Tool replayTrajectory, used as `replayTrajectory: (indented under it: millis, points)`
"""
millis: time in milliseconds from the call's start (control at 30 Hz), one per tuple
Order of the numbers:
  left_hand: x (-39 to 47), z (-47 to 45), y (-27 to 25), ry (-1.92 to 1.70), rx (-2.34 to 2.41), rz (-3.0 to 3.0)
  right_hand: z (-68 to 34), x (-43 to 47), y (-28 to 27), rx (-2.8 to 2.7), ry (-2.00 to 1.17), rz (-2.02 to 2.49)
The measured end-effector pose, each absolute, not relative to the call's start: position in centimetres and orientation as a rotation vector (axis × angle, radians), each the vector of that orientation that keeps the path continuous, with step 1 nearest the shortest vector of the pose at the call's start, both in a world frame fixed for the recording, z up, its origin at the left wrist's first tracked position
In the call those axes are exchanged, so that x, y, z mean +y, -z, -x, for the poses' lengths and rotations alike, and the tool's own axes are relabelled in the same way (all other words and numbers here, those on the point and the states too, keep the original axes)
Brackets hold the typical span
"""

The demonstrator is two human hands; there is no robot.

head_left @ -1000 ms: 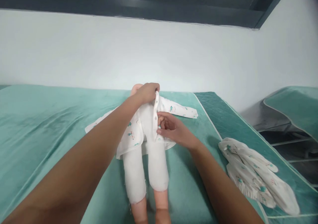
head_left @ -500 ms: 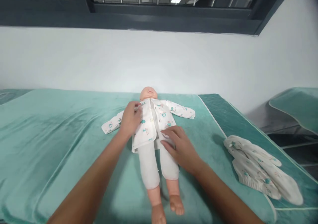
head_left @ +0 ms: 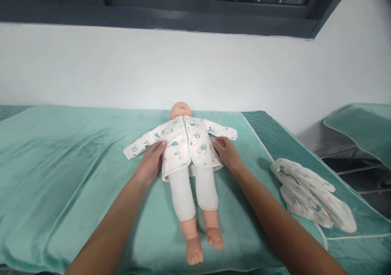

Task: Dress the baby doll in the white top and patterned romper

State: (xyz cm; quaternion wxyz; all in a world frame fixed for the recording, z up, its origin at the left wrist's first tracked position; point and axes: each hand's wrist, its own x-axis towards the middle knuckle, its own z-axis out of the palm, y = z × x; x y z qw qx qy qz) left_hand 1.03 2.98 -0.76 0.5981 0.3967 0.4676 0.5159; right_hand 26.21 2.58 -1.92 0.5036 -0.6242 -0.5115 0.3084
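Note:
A baby doll (head_left: 181, 109) lies on its back, its head toward the wall and its bare feet toward me. It wears a white printed baby jacket (head_left: 179, 142) whose two front edges meet down the chest and part a little at the hem. Both sleeves stretch out sideways. My left hand (head_left: 152, 161) is closed at the jacket's left side, below the sleeve, with its fingertips partly hidden by the cloth. At the opposite side, my right hand (head_left: 227, 153) pinches the jacket's edge under the other sleeve. The doll's white cloth legs (head_left: 182, 197) show below the hem.
White printed baby trousers (head_left: 311, 193) lie bunched at the right. A green blanket (head_left: 76, 177) with some folds covers the bed. Behind it rises a white wall (head_left: 137, 67) under a dark barred window frame (head_left: 198, 16). Another green-covered surface (head_left: 363, 124) stands at far right.
Both hands have moved to the jacket's sides, the left one down from the chest, the right one up and outward from the hem. The right front panel now lies flat, closer to the left one.

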Motion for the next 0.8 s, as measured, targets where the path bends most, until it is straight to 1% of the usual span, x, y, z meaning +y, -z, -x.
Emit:
replayTrajectory:
  millis: [67,200,300,433,600,667,733,800]
  points:
    - [3.7,-2.0,0.3,-1.188,1.004,-0.853,-26.0,4.6,2.5,-1.255,-0.878,1.530]
    - [5.2,-3.8,-0.7,-1.253,0.949,-0.816,-25.1,6.6,2.3,-1.167,-1.058,1.372]
    - [6.8,-4.5,-0.9,-1.259,0.912,-0.829,-25.2,7.5,2.1,-1.057,-1.065,1.287]
    - [8.9,-5.3,-0.3,-1.235,0.890,-0.843,-25.9,8.8,2.5,-1.002,-1.043,1.280]
    - [9.9,-5.3,0.8,-1.225,0.881,-0.877,-27.2,10.3,3.2,-0.992,-1.103,1.243]
    - [10.0,-5.0,1.3,-1.232,0.911,-0.880,-28.2,10.9,3.3,-1.010,-1.023,1.257]
    - [9.9,-4.7,1.7,-1.257,0.958,-0.883,-29.2,11.1,3.5,-1.033,-0.875,1.322]
    - [9.7,-4.5,2.0,-1.294,1.043,-0.905,-30.2,10.0,3.4,-1.084,-0.760,1.381]
